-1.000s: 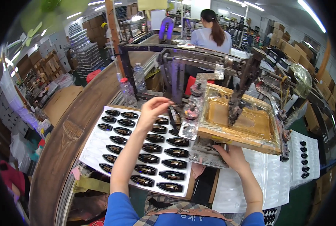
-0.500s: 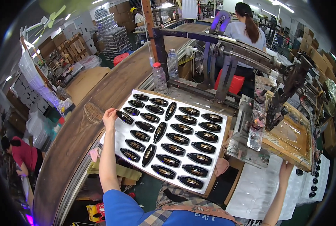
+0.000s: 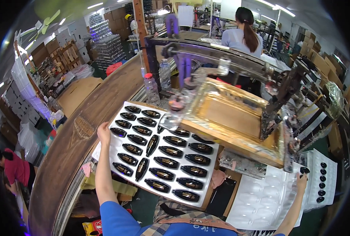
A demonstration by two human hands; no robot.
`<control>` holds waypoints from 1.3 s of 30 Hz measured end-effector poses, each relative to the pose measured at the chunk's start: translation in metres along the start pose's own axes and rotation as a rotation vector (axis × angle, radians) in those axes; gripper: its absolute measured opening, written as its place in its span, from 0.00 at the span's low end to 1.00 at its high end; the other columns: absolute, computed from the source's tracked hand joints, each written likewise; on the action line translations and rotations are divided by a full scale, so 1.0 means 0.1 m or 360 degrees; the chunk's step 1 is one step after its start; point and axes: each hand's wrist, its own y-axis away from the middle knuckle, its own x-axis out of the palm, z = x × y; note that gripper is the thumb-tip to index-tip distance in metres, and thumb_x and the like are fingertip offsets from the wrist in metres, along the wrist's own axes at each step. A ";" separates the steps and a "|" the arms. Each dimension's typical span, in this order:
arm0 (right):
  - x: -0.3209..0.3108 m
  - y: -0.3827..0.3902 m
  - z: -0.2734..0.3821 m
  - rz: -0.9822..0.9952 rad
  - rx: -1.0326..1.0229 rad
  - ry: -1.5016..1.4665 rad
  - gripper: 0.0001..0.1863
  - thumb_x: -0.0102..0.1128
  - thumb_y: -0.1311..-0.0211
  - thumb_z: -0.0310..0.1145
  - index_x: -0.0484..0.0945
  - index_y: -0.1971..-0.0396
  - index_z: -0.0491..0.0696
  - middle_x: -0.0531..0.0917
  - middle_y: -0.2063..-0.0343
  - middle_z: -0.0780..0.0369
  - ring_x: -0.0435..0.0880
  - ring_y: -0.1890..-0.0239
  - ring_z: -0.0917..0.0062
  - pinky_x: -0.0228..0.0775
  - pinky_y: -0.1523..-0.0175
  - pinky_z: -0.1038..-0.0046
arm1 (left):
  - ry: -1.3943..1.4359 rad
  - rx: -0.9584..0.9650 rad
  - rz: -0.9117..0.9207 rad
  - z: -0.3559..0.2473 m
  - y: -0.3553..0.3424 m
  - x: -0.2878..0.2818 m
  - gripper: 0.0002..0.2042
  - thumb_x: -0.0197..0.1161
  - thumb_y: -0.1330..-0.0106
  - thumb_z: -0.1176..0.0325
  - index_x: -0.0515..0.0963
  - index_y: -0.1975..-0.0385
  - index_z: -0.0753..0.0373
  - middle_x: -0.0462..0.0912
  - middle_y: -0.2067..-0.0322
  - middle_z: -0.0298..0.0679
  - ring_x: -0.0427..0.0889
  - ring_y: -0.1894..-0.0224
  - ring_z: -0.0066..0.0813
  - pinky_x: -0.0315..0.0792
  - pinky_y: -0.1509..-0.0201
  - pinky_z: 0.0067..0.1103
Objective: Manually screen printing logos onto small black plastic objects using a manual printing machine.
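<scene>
My left hand is at the left edge of a white moulded tray, its fingers loosely bent with nothing seen in them. Glossy black oval pieces with gold print, such as one near that hand, lie in rows on the tray. Far to the right, my right hand has its fingertips at the near end of another black oval piece, seemingly pinching it. A wood-framed printing screen, smeared by motion, hangs over the tray's far right corner and hides some pieces.
A metal arm and rail cross behind the screen. A second white tray lies at the right, beside a column of black pieces. A red-capped bottle stands behind the tray; a curved wooden bench runs along the left.
The screen has swung left from the right side to over the tray. My right hand has left its frame and reached the black oval piece. My left hand has let go of a piece.
</scene>
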 end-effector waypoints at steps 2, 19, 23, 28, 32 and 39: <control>-0.16 0.06 -0.16 0.0004 -0.0110 -0.0016 0.31 0.53 0.50 0.49 0.64 0.51 0.41 0.68 0.53 0.48 0.68 0.52 0.54 0.61 0.50 0.63 | 0.0222 0.0033 -0.0020 -0.79 0.11 -0.06 0.09 0.50 0.44 0.73 0.77 0.68 0.65 0.78 0.66 0.48 0.76 0.60 0.41 0.68 0.55 0.27; -0.89 1.02 1.03 0.0129 -0.0478 -0.1661 0.16 0.51 0.47 0.22 0.68 0.56 0.38 0.76 0.62 0.61 0.76 0.64 0.80 0.69 0.60 0.81 | 0.1857 0.1202 0.1005 -4.06 1.53 0.38 0.11 0.57 0.44 0.69 0.73 0.63 0.67 0.77 0.65 0.38 0.74 0.59 0.29 0.66 0.54 0.24; -1.54 1.61 2.12 -0.0069 -0.0922 -0.1598 0.11 0.57 0.49 0.24 0.73 0.65 0.39 0.80 0.72 0.60 0.79 0.69 0.77 0.71 0.64 0.77 | 0.1932 0.0902 0.1248 -4.29 1.36 0.38 0.11 0.57 0.43 0.69 0.74 0.63 0.68 0.77 0.66 0.37 0.74 0.62 0.24 0.66 0.57 0.20; -1.91 1.85 3.05 -0.0140 -0.1509 -0.1438 0.14 0.61 0.52 0.28 0.74 0.64 0.41 0.78 0.66 0.58 0.78 0.66 0.72 0.68 0.60 0.73 | 0.1974 0.0494 0.1483 -4.24 1.19 0.17 0.11 0.58 0.43 0.69 0.74 0.63 0.69 0.77 0.68 0.35 0.73 0.65 0.18 0.67 0.60 0.16; -1.86 1.97 3.32 -0.0075 -0.1686 -0.1218 0.14 0.61 0.51 0.32 0.74 0.66 0.42 0.77 0.70 0.55 0.76 0.72 0.67 0.67 0.66 0.72 | 0.1908 0.0201 0.1516 -3.73 0.94 -0.09 0.10 0.57 0.42 0.69 0.76 0.64 0.68 0.77 0.70 0.32 0.72 0.68 0.15 0.66 0.64 0.13; -1.84 2.06 3.23 0.0088 -0.1566 -0.1307 0.12 0.57 0.51 0.28 0.72 0.66 0.40 0.77 0.73 0.54 0.75 0.71 0.65 0.66 0.63 0.70 | 0.1427 -0.0133 0.0913 -1.91 0.36 -0.50 0.08 0.58 0.43 0.68 0.77 0.68 0.66 0.77 0.75 0.30 0.72 0.73 0.14 0.66 0.68 0.12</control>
